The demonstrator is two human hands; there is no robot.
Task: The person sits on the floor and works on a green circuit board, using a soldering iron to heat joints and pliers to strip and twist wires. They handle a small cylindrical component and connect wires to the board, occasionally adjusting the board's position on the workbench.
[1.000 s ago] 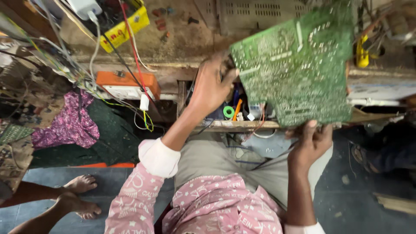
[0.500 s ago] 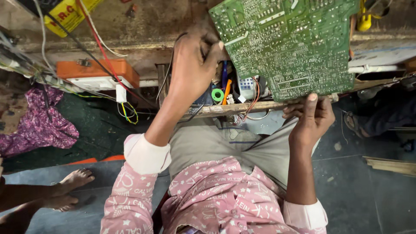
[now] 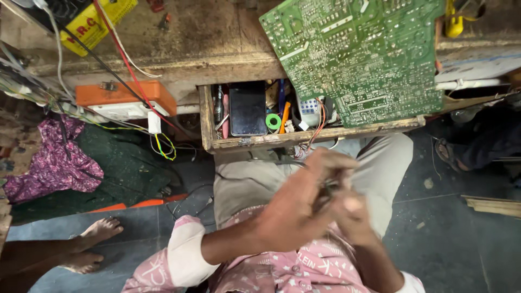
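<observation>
Both hands had come off the green circuit board [image 3: 361, 59] and drawn back toward the body. A moment earlier the left hand had reached up beside the board's left edge and the right hand had cupped its lower edge; now the board lay unheld, tilted across the workbench [image 3: 217, 49] and overhanging the right part of the open wooden drawer [image 3: 315, 135]. The left hand [image 3: 296, 206] and right hand [image 3: 350, 217] met in front of the chest, over the lap, blurred with motion. Something small and dark [image 3: 325, 190] sat between the fingers where the two hands touched, and both hands looked curled around it, but the blur made it impossible to tell what it was or how firmly either hand gripped it. With the left arm gone from in front of it, the drawer stood open to view: a dark phone [image 3: 248, 108], a green tape roll [image 3: 273, 121], an orange-handled tool [image 3: 284, 116] and loose wires lay inside. Judging from that, attention had shifted from the board to the small piece held at the chest. An orange box [image 3: 127, 93] sat at the bench edge to the left, and another person's bare foot [image 3: 92, 236] rested on the floor.
</observation>
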